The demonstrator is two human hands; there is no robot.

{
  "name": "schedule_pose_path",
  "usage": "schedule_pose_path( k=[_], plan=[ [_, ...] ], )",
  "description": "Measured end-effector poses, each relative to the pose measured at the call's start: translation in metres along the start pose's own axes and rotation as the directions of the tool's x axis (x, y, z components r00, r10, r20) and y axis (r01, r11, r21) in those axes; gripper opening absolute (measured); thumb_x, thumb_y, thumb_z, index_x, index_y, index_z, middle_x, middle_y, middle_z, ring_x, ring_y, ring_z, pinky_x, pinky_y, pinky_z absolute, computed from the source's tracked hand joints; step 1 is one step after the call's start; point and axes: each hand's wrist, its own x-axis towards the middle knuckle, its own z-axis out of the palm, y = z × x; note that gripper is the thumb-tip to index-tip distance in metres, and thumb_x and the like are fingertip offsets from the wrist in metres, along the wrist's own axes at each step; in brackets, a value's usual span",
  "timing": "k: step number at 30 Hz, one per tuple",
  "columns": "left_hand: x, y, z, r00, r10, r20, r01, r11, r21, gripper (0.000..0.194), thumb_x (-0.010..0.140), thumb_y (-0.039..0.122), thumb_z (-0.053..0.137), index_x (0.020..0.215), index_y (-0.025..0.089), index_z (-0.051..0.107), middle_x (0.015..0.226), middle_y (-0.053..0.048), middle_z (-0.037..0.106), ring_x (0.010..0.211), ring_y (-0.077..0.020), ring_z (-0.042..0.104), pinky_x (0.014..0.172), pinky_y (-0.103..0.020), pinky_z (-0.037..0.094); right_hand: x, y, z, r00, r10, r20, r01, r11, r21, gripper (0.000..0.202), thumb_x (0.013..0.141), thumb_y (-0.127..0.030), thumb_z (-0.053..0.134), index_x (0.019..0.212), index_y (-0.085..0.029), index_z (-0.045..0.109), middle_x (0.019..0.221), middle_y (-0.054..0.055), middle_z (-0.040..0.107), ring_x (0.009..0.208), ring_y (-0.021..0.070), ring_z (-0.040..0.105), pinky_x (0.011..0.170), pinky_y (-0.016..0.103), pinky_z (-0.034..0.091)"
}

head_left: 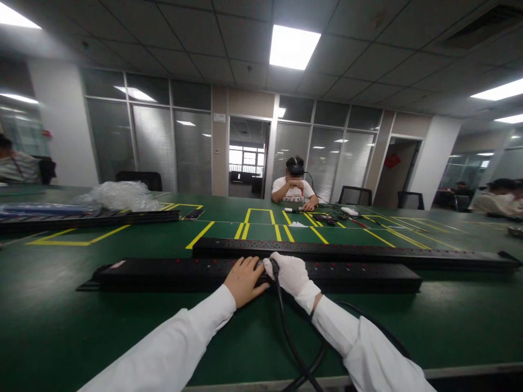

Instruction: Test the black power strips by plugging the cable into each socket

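A long black power strip (151, 275) with red dots along its top lies across the green table in front of me. My left hand (244, 282) is bare and rests on the middle of this strip, its fingers spread. Right beside it, my right hand (291, 274) in a white glove is closed around a black plug (275, 267) at the strip. The black cable (281, 321) runs down from the plug towards me and crosses itself near the table's edge. Whether the plug's pins sit in a socket is hidden by my hands.
Behind lies a second, longer black power strip (368, 251). Clear plastic wrap (122, 195) and more dark strips (134, 216) are at the left, near a phone (193, 214). Yellow tape marks the green table (122, 326). A person (292, 188) sits opposite, by cables and small devices.
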Motion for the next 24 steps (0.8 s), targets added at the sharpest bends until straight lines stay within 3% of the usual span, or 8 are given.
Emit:
schedule_pose_path(
  k=[24],
  plan=[
    [0.0003,0.0,-0.0036,1.0,0.003,0.005,-0.003,1.0,-0.004,0.047,0.079,0.048,0.044,0.117,0.021,0.044,0.118,-0.011,0.049,0.11,-0.0267,0.043,0.091,-0.044,0.032,0.0001,-0.0007,0.0012,1.0,-0.002,-0.015,0.002,1.0,-0.001,0.04,0.087,-0.049,0.03,0.082,-0.023,0.059,0.067,0.001,0.065,0.062,0.0106,0.058,0.056,0.02,0.027]
  ],
)
